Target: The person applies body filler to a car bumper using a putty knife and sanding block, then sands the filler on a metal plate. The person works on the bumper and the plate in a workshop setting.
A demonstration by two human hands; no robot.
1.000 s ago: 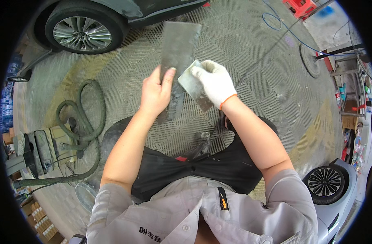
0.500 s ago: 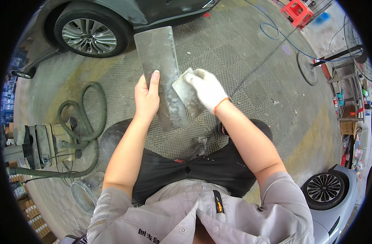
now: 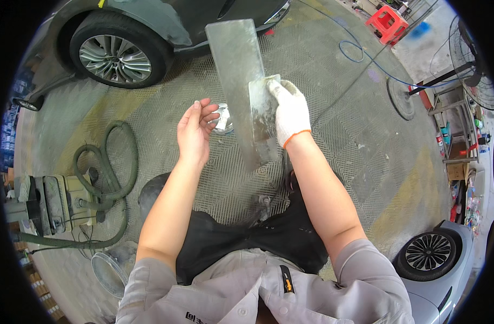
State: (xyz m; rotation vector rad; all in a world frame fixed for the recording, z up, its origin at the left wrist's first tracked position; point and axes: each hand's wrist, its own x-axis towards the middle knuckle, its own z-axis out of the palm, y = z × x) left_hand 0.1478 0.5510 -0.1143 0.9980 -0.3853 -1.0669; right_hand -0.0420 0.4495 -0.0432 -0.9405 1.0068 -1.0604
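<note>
My bare left hand (image 3: 194, 132) is off the plate, its fingers apart and slightly curled, with nothing in them. Just past its fingertips, lower down, is a round silvery tin or lid (image 3: 223, 124), partly hidden by the hand and the plate. My right hand (image 3: 293, 112), in a white knit glove with an orange cuff, grips a small flat putty spreader (image 3: 261, 100) smeared with pale paste. The spreader lies against a long grey rectangular plate (image 3: 233, 54), which appears held along with it. The plate tilts, its far end leaning left.
A dark car with a silver-spoked wheel (image 3: 114, 59) stands far left. A green hose (image 3: 132, 156) coils beside a machine at left, above a clear bucket (image 3: 107, 272). At right are a fan (image 3: 471, 59), a red stool (image 3: 387, 24) and a pale car (image 3: 447, 294).
My left hand has let go of the plate and drawn slightly left. The plate and spreader have moved right with my right hand. The silvery tin or lid has come into view.
</note>
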